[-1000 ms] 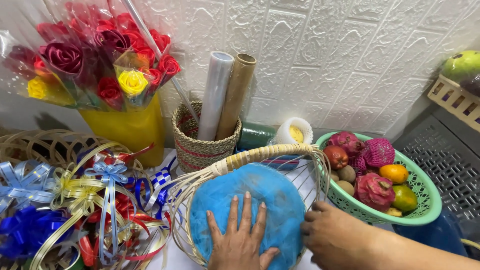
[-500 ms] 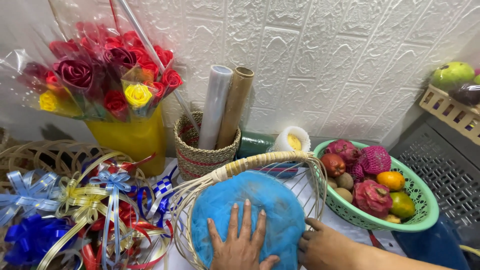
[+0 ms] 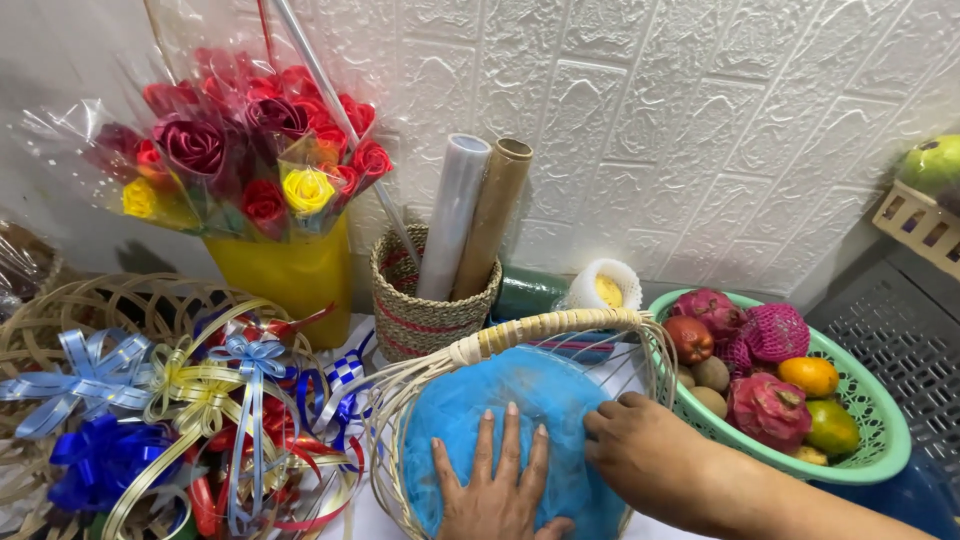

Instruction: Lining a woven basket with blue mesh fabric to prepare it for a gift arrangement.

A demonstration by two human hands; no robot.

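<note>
No labels, signs or screens show. The only packaging is wrapping: clear cellophane sleeves (image 3: pixel 120 140) around the red, purple and yellow roses — up and far left of the left grip (image 3: pixel 495 480) — and a white foam net sleeve (image 3: pixel 605 285) around a yellow fruit, just above the right grip (image 3: pixel 650 455).

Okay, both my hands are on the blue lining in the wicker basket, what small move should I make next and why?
Probably slide the right hand outward to tuck the blue lining against the basket rim. The left hand already presses the middle flat, while the lining looks bunched and wrinkled along the right edge, under the handle.
</note>
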